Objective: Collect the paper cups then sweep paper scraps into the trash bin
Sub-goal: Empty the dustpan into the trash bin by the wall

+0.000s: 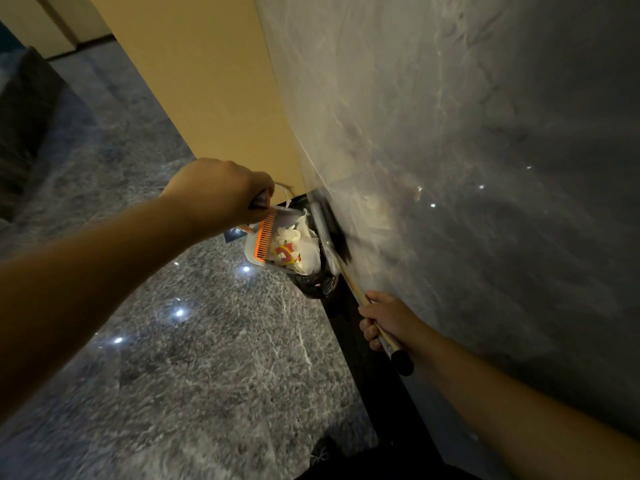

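Right hand (pixel 382 320) grips the broom handle (pixel 360 295) low by the wall; left hand (pixel 221 192) holds the dustpan (pixel 273 237), full of paper scraps (pixel 294 244), tilted just below it over the black-bagged trash bin (pixel 313 284).

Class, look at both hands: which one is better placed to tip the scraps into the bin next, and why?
Left. The left hand grips the handle of the white plastic dustpan with orange comb, full of white paper scraps, right over the black-bagged trash bin. The right hand only holds the metal-handled broom.
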### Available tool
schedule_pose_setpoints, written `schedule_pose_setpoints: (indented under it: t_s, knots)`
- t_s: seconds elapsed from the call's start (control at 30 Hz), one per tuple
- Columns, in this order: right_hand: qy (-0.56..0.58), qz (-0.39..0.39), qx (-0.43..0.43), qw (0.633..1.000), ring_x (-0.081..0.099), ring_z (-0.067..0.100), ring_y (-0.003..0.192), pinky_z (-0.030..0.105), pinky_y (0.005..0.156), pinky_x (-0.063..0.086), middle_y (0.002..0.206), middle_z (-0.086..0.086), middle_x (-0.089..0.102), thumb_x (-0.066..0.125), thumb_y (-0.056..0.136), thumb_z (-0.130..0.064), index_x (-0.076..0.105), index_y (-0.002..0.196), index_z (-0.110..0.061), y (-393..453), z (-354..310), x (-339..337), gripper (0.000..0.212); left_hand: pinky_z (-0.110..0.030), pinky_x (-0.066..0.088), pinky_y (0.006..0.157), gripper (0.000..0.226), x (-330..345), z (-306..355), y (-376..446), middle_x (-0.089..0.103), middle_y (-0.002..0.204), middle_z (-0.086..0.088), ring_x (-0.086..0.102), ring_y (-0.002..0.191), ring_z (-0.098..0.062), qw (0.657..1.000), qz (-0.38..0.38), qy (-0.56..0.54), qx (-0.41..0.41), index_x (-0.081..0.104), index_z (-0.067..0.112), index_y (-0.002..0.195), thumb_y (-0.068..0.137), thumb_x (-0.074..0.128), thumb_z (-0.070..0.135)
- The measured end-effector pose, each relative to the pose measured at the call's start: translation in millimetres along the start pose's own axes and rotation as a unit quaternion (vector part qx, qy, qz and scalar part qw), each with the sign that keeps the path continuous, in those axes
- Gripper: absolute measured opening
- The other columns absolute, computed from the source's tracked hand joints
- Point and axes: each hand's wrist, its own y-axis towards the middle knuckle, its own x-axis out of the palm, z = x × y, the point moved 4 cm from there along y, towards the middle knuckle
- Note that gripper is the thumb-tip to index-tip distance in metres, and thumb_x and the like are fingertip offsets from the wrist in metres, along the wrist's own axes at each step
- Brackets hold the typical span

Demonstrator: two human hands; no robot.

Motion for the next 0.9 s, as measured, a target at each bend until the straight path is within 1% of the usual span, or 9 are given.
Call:
schedule_pose_setpoints:
  t_s: [0.13,0.23,0.33,0.43,0.53,0.67,0.73,0.83,0.9]
  knots:
    - [0.017,0.005,0.005,1.000,0.039,0.008,0.036,0.018,0.036,0.034,0.062,0.010,0.042,0.044,0.098,-0.005,0.024,0.148,-0.018,-2.2,0.6,1.2,0.055,-0.024,0.032,0.052,0.027,-2.1,-3.9,-0.6,0.067,0.083,-0.003,0.061,0.070,-0.024,1.000,0.008,0.010,-0.009,0.063,0.024,0.109,0.091,0.059,0.044]
    - [0.026,0.006,0.008,1.000,0.039,0.008,0.036,0.018,0.036,0.034,0.061,0.009,0.042,0.043,0.099,-0.005,0.022,0.149,-0.018,-3.6,-0.7,1.8,0.056,-0.027,0.041,0.055,0.028,1.9,1.8,0.7,0.068,0.085,-0.004,0.062,0.073,-0.025,1.000,-0.019,0.008,-0.015,0.061,0.023,0.109,0.092,0.057,0.045]
    - [0.036,0.008,0.007,0.999,0.040,0.007,0.035,0.017,0.036,0.034,0.059,0.009,0.043,0.043,0.099,-0.005,0.022,0.150,-0.016,-4.2,-1.9,2.1,0.056,-0.031,0.048,0.058,0.024,6.8,9.0,1.7,0.066,0.082,-0.002,0.060,0.071,-0.024,0.999,-0.037,0.008,-0.005,0.060,0.021,0.102,0.093,0.055,0.044]
    - [0.035,0.008,0.006,0.999,0.040,0.008,0.036,0.018,0.037,0.035,0.059,0.009,0.044,0.043,0.098,-0.005,0.021,0.150,-0.016,-2.8,-1.2,0.7,0.057,-0.028,0.044,0.056,0.023,7.2,9.2,2.8,0.064,0.079,0.000,0.059,0.069,-0.022,0.999,-0.030,0.019,0.004,0.060,0.023,0.101,0.093,0.054,0.044]
    - [0.024,0.007,0.004,1.000,0.040,0.009,0.037,0.019,0.037,0.035,0.058,0.008,0.045,0.044,0.098,-0.005,0.024,0.148,-0.017,-1.9,1.4,-0.3,0.056,-0.028,0.044,0.055,0.022,6.6,8.0,3.2,0.064,0.078,0.002,0.059,0.069,-0.021,0.999,-0.033,0.019,0.006,0.059,0.026,0.100,0.093,0.055,0.046]
    - [0.012,0.005,0.001,1.000,0.041,0.009,0.037,0.019,0.038,0.035,0.058,0.008,0.045,0.045,0.097,-0.005,0.028,0.146,-0.017,-1.4,4.2,-0.7,0.053,-0.023,0.028,0.049,0.022,3.1,4.5,2.6,0.065,0.079,0.000,0.055,0.066,-0.020,1.000,-0.002,0.027,0.005,0.062,0.025,0.101,0.092,0.056,0.043]
    - [0.006,0.005,0.000,1.000,0.041,0.009,0.037,0.020,0.038,0.035,0.058,0.008,0.046,0.045,0.097,-0.005,0.029,0.144,-0.017,-1.3,4.2,-0.6,0.051,-0.023,0.028,0.049,0.024,2.0,5.5,3.1,0.065,0.079,0.000,0.055,0.065,-0.021,1.000,0.001,0.023,0.000,0.062,0.024,0.102,0.091,0.057,0.045]
    - [0.005,0.004,0.000,1.000,0.041,0.009,0.037,0.020,0.038,0.035,0.057,0.008,0.046,0.044,0.098,-0.006,0.028,0.145,-0.017,-0.8,3.2,-0.6,0.051,-0.024,0.028,0.050,0.024,8.5,14.9,5.2,0.065,0.080,0.002,0.053,0.063,-0.019,0.999,-0.018,0.041,0.032,0.061,0.026,0.102,0.091,0.057,0.048]
    - [0.007,0.006,0.004,1.000,0.041,0.009,0.037,0.020,0.037,0.035,0.057,0.008,0.046,0.044,0.098,-0.006,0.025,0.147,-0.017,-1.0,2.7,-0.8,0.054,-0.024,0.026,0.050,0.024,6.7,12.1,6.3,0.066,0.082,0.001,0.056,0.066,-0.020,0.999,-0.015,0.033,0.018,0.061,0.027,0.103,0.091,0.057,0.048]
